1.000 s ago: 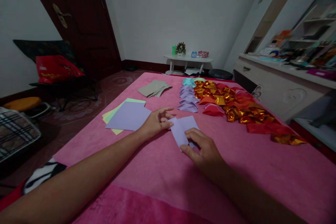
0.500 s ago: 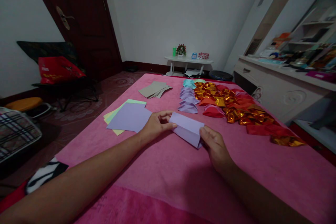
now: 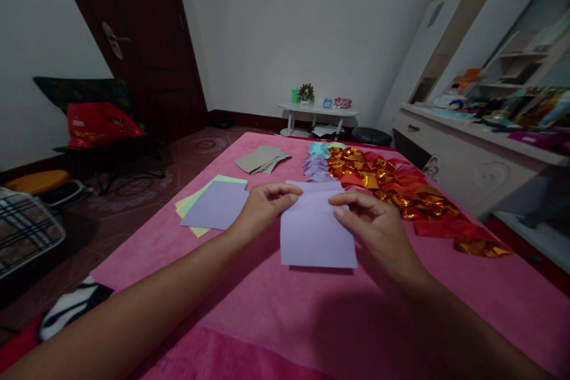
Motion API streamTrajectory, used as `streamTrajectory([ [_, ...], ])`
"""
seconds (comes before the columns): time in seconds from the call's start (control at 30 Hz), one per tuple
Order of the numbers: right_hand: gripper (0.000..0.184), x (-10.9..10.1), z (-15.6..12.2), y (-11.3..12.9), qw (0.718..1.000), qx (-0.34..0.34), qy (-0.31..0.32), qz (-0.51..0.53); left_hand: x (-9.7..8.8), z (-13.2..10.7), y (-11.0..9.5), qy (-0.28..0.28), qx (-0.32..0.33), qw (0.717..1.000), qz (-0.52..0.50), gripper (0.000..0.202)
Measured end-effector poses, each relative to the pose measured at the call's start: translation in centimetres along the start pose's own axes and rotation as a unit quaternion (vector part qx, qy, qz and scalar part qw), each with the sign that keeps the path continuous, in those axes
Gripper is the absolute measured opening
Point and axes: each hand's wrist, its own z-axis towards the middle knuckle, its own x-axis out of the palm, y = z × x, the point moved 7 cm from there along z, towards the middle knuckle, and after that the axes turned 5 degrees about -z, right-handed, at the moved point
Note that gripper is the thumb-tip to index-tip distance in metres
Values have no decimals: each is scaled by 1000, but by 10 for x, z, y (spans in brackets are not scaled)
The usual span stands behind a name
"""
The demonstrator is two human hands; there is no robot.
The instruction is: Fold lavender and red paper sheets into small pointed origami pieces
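A light purple sheet of paper [image 3: 317,236] with a crease near its top hangs between my hands, just above the pink cloth [image 3: 267,309]. My left hand [image 3: 267,205] pinches its upper left edge between thumb and fingers. On the opposite side, my right hand [image 3: 374,222] grips the upper right edge the same way. Left of my left hand lies a stack of purple paper [image 3: 216,205], with green and yellow sheets showing beneath. Beyond the held sheet stand folded purple paper pieces [image 3: 317,167], partly hidden by it.
Shiny gold folded pieces [image 3: 374,178] and red folded pieces [image 3: 439,228] cover the right side. Grey-brown sheets [image 3: 262,159] lie fanned farther back. A small white table [image 3: 320,111] stands by the wall, a white dresser [image 3: 472,148] at the right, and a chair with a red bag [image 3: 100,124] at the left.
The purple sheet, folded into a narrow strip before, is now opened out flatter and turned with its wide face toward me. Both hands have shifted to its upper edges.
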Motion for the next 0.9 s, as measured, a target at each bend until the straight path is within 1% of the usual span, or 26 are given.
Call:
streamTrajectory([
  [0.07, 28, 9, -4, -21, 996, 49, 32, 68, -1, -2, 19, 14, -50, 998, -34, 33],
  [0.13, 39, 14, -7, -46, 986, 102, 33, 128, 1, -5, 37, 45, -92, 992, -76, 42],
  [0.2, 45, 17, -10, -66, 978, 142, 28, 150, 5, -8, 51, 81, -115, 986, -92, 56],
  [0.27, 48, 18, -10, -77, 975, 160, 25, 153, 7, -8, 59, 97, -109, 987, -71, 62],
  [0.3, 48, 18, -10, -79, 975, 163, 24, 151, 6, -7, 60, 96, -96, 989, -53, 60],
  [0.37, 46, 19, -10, -79, 976, 162, 23, 145, 5, -5, 60, 86, -65, 994, -24, 49],
  [0.43, 44, 20, -11, -78, 976, 161, 25, 142, 4, -4, 59, 76, -45, 996, -14, 39],
  [0.47, 44, 20, -11, -77, 976, 160, 25, 143, 4, -4, 58, 75, -42, 996, -14, 37],
  [0.53, 46, 19, -12, -77, 975, 162, 19, 150, 6, -5, 58, 82, -45, 995, -21, 40],
  [0.6, 48, 18, -13, -79, 973, 165, 12, 161, 9, -7, 59, 102, -56, 993, -29, 46],
  [0.67, 51, 17, -13, -80, 971, 167, 8, 169, 11, -9, 60, 112, -58, 992, -25, 47],
  [0.8, 53, 18, -12, -81, 972, 162, 18, 170, 7, -8, 61, 79, -44, 996, -1, 42],
  [0.9, 51, 19, -10, -80, 977, 148, 17, 153, 3, -7, 65, 53, -60, 997, -19, 43],
])
